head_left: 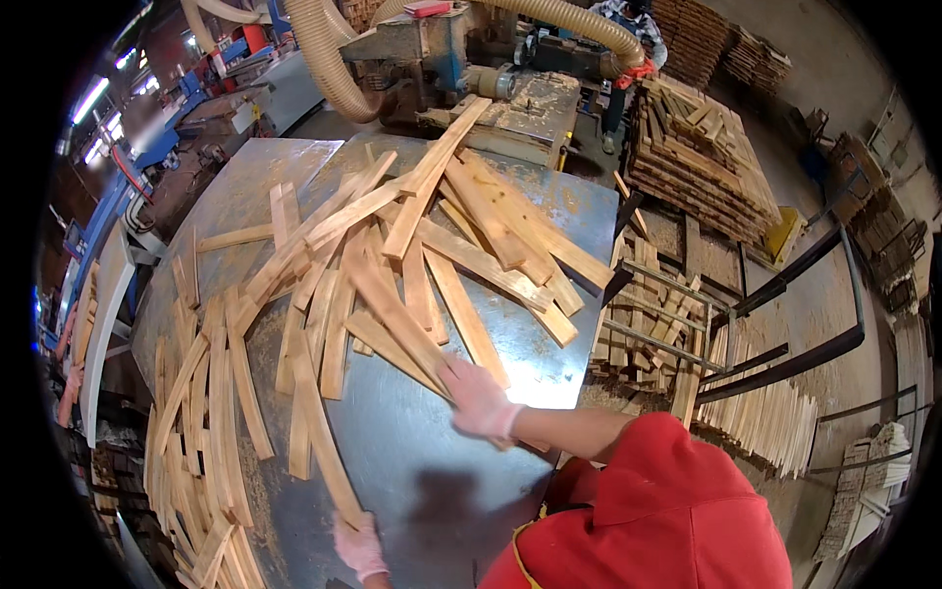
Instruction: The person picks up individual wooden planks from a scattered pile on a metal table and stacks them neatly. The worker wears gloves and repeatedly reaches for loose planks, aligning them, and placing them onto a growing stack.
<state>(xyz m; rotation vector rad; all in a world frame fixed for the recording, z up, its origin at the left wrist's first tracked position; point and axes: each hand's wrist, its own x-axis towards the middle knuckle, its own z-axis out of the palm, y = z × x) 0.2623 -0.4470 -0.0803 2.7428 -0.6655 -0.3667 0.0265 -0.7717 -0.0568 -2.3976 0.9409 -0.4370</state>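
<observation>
At the left of the worktop [402, 442], a pile [196, 422] of boards lies in disorder. Next comes a long board [319, 427]; the left hand [360, 546] is grasping its near end. In the middle there is a heap [486, 206] of crossed boards. A second board [394, 312] slants out of it, and the right hand [479, 401] grips its near part. Further right, a red sleeve [667, 461], then a wood stack [697, 187].

Stands as a broad grey metal table [392, 447], bare and shiny toward the near side. Carries wooden slats [466, 319], loosely crisscrossed at the middle, more nearly parallel at left. Shows sawdust [574, 199] sprinkled in patches.
</observation>
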